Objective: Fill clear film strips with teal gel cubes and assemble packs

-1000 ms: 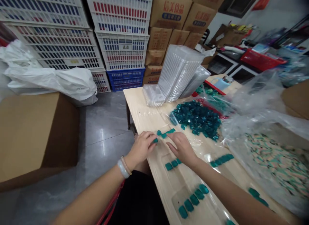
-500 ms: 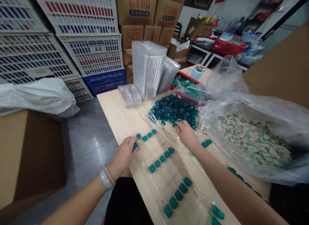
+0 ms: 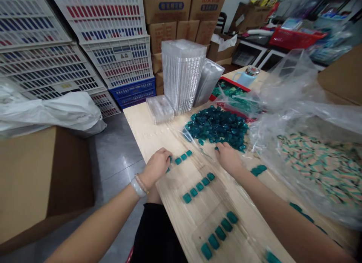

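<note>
My left hand (image 3: pixel 158 164) is at the near end of the farthest short row, its fingertips closed on a teal gummy candy (image 3: pixel 169 158). Another teal piece shows just under those fingers. Three more candies (image 3: pixel 183 157) continue that row to the right. My right hand (image 3: pixel 228 157) pinches a small teal candy (image 3: pixel 216 148) at the front edge of a big heap of teal candies (image 3: pixel 217 125). Closer to me lie two straight rows, a middle row (image 3: pixel 200 187) and a nearer row (image 3: pixel 220 233), seemingly in clear plastic trays.
Clear plastic trays (image 3: pixel 182 74) stand stacked at the table's (image 3: pixel 138 121) far end. A clear bag of striped candies (image 3: pixel 319 161) lies right. Behind the heap are a red tray (image 3: pixel 223 82) and a blue mug (image 3: pixel 244 79). Crates (image 3: pixel 118 55) and a cardboard box (image 3: pixel 68 168) stand left.
The view has shifted, so the scene sits further right. My left fingers have moved from the near piece onto the end candy of the far row. My right hand stays at the heap's edge.
</note>
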